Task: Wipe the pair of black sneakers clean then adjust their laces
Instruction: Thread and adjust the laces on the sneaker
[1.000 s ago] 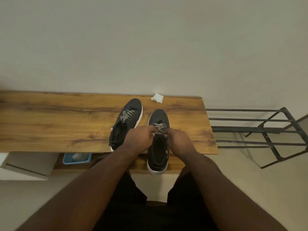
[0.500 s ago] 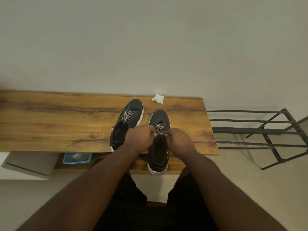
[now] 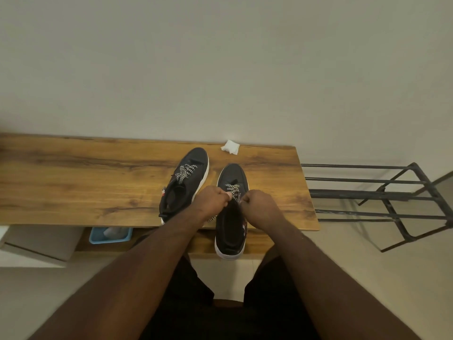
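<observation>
The hands' (image 3: 235, 204) curled fingers hide their grip on the right sneaker's (image 3: 231, 212) laces (image 3: 233, 190).

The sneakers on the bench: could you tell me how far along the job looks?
Wiping looks finished: the white wipe lies set aside by the wall. In hand: left hand and right hand pinch the right sneaker's laces. The left sneaker sits untouched; whether its laces need adjusting is unclear.

Both forearms stretched forward, converging. Left hand (image 3: 212, 201) and right hand (image 3: 260, 204) side by side, a small gap between, backs up, fingers (image 3: 226, 195) curled under in loose fists. Each pinching lace (image 3: 234, 191), which runs between the two sets of fingers.
</observation>
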